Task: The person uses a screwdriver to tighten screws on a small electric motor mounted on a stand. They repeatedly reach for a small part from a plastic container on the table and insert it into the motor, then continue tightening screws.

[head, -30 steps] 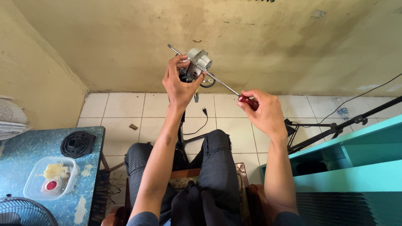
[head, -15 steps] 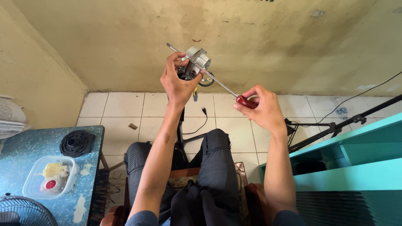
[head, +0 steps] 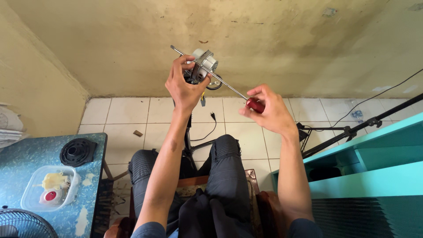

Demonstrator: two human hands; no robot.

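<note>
My left hand [head: 185, 86] is raised in front of the wall and grips a small grey metal fan motor [head: 203, 66] with dark wires hanging under it. My right hand [head: 271, 110] holds the red handle of a long screwdriver [head: 220, 78]. Its thin steel shaft runs up and to the left, across the motor and past my left fingers. Both arms reach out over my knees in dark trousers [head: 220, 176].
A blue table [head: 26, 163] at the left carries a black round part [head: 78, 151], a clear plastic tub [head: 48, 188] and a fan grille [head: 22, 224]. A teal cabinet [head: 374, 176] stands at the right, a black stand [head: 352, 130] and cables on the tiled floor.
My right hand has slid a little left and up with the screwdriver, closer to the motor. The left hand keeps its hold on the motor.
</note>
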